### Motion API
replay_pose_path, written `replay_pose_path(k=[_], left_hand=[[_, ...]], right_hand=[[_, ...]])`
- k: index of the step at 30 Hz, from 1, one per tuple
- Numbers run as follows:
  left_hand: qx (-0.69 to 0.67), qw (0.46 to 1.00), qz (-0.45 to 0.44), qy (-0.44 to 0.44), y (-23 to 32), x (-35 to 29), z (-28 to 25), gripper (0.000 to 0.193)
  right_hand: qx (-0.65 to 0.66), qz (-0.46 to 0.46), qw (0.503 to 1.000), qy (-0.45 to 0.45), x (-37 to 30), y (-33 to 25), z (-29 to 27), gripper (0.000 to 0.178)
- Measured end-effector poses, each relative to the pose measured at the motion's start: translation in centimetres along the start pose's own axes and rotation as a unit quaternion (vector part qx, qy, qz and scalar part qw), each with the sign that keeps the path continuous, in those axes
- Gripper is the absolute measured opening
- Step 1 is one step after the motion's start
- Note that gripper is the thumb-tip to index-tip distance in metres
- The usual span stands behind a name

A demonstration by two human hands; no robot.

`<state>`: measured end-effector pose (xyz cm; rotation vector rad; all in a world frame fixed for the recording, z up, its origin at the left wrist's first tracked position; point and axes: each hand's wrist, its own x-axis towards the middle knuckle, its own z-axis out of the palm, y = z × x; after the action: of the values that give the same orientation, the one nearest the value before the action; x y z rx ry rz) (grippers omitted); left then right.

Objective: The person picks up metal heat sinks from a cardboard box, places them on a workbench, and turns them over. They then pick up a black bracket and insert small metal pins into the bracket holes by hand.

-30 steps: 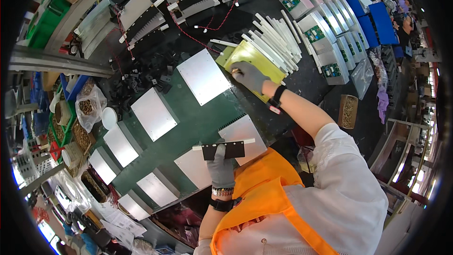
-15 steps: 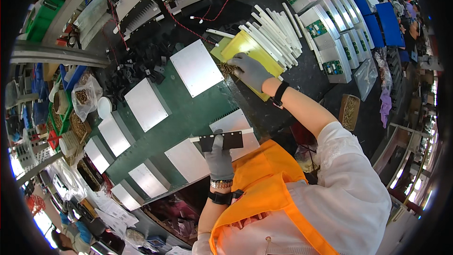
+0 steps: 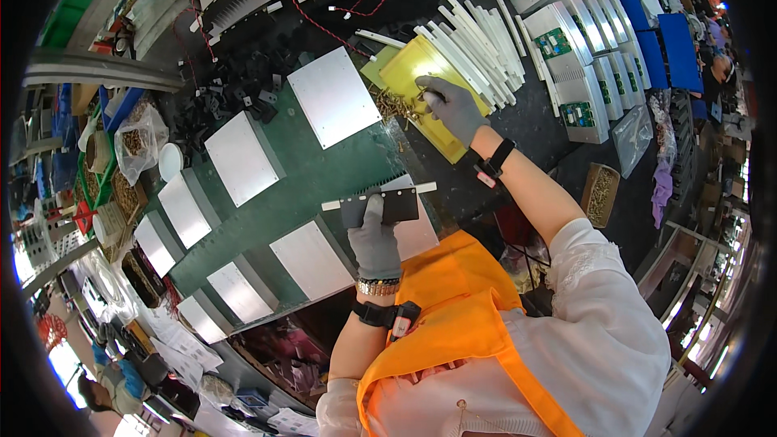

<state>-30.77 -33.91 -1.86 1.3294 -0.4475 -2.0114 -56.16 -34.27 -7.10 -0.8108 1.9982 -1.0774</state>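
My left hand (image 3: 376, 244), in a grey glove, grips a black plate (image 3: 396, 207) with punched holes, its thumb on top. A white strip (image 3: 426, 188) runs along the plate and sticks out at both ends. Beneath them lies a silver heat sink (image 3: 418, 235), partly covered. My right hand (image 3: 457, 110), also gloved, is over a yellow tray (image 3: 405, 73) with its fingers drawn together. Whatever is in its fingertips is too small to make out. Beside those fingertips lies a pile of brass-coloured screws (image 3: 390, 103).
Silver heat sinks (image 3: 333, 97) stand in rows on the green mat (image 3: 303, 174). Black brackets (image 3: 243, 97) lie heaped at the back. White strips (image 3: 469, 44) fan out behind the tray. Housings with green circuit boards (image 3: 554, 44) stand far right, near a box of screws (image 3: 600, 194).
My right hand has drawn back rightward from the screw pile, uncovering more of it. My left hand still holds the black plate, now slightly higher in view. The whole view has shifted a little.
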Motion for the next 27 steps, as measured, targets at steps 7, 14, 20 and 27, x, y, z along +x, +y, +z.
replay_pose_path(k=[7, 14, 20, 27], left_hand=[[0.003, 1.0, 0.029, 0.005, -0.3, 0.5, 1.6, 0.018], [0.015, 0.997, 0.079, 0.002, 0.3, 0.6, 2.4, 0.016], [0.005, 0.997, 0.071, 0.022, 0.4, 0.5, 2.0, 0.016], [0.0, 0.996, 0.088, 0.025, 0.9, 0.4, 1.7, 0.015]], right_hand=[[0.228, 0.025, 0.972, -0.055, -2.2, -1.3, -0.8, 0.018], [0.374, 0.13, 0.905, -0.156, -6.0, -6.1, -2.2, 0.014], [0.512, 0.173, 0.807, -0.236, -6.8, -5.4, -2.9, 0.015], [0.513, 0.274, 0.78, -0.231, -8.9, -6.3, -1.5, 0.015]])
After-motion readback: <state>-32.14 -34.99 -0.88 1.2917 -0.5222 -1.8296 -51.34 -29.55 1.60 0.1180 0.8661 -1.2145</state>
